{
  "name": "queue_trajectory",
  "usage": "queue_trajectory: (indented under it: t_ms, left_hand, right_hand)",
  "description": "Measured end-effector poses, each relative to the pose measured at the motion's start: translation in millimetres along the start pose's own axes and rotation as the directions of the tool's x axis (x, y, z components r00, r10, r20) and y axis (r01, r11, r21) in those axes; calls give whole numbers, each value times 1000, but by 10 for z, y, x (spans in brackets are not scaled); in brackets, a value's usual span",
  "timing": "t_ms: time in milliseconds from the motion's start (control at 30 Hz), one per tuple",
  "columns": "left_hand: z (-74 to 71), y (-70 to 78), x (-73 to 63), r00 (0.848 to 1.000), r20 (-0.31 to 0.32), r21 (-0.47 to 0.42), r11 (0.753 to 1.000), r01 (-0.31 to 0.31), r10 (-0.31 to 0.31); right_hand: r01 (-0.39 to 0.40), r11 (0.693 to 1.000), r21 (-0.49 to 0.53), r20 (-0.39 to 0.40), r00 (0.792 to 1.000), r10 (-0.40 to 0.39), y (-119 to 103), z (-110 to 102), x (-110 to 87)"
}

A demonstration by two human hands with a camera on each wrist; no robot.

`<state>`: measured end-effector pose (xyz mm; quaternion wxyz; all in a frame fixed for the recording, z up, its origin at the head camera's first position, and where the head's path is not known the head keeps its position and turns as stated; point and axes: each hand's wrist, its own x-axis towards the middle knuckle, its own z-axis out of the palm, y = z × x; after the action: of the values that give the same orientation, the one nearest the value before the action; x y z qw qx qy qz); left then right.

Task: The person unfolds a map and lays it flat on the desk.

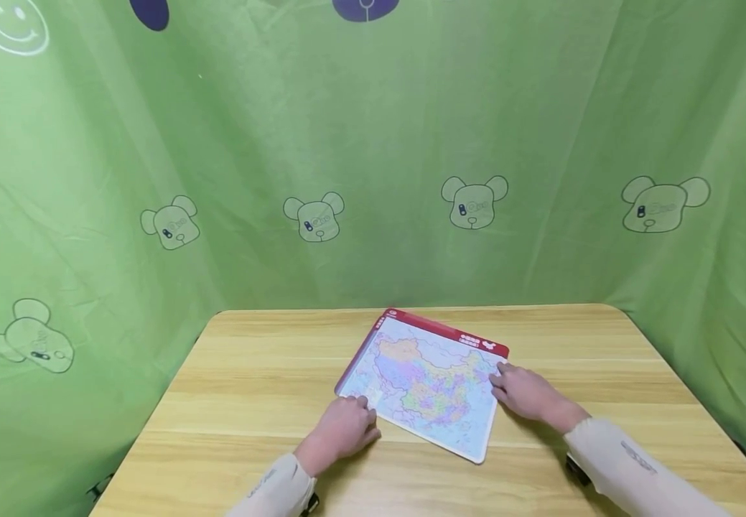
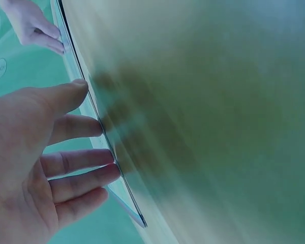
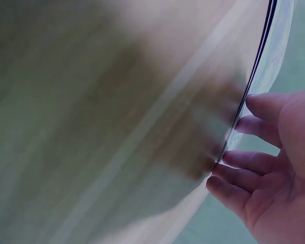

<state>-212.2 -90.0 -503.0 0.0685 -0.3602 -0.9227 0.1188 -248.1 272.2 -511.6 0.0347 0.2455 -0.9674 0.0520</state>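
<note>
A thin map board [image 1: 431, 388] with a red header strip and multicoloured regions lies turned at an angle on the wooden table. My left hand [image 1: 343, 427] is at its near left edge. In the left wrist view the left hand [image 2: 35, 152] has its fingers extended, fingertips touching the board's edge [image 2: 99, 119]. At the board's right edge is my right hand [image 1: 528, 393]. Seen from the right wrist, the right hand [image 3: 274, 168] touches the thin edge [image 3: 246, 91] with thumb and fingertips, its fingers only slightly bent.
The light wooden table [image 1: 237, 402] has rounded far corners. A green curtain [image 1: 379, 143] printed with bear heads hangs behind it and along both sides. Long light sleeves [image 1: 637, 467] cover both forearms.
</note>
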Motion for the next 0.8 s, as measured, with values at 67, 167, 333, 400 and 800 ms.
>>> queue_trajectory:
  t_ms: [67, 167, 333, 400, 800]
  left_hand:
    - [6, 17, -8, 1000, -7, 15, 1000, -7, 7]
    - [4, 44, -22, 1000, -17, 27, 999, -17, 17]
    - [-23, 83, -41, 999, -43, 43, 999, -28, 30]
    - [-28, 98, -43, 998, -51, 43, 999, -33, 35]
    - [-1, 118, -35, 997, -55, -3, 998, -57, 56]
  right_hand:
    - [-3, 1000, 3, 10, 1000, 3, 4, -5, 20]
    - [-4, 1000, -1, 19, 1000, 4, 20, -6, 55]
    - [12, 1000, -23, 4, 1000, -12, 64, 4, 125]
    - [25, 999, -32, -4, 1000, -25, 80, 8, 150]
    - [0, 1000, -17, 30, 1000, 1, 103, 14, 201]
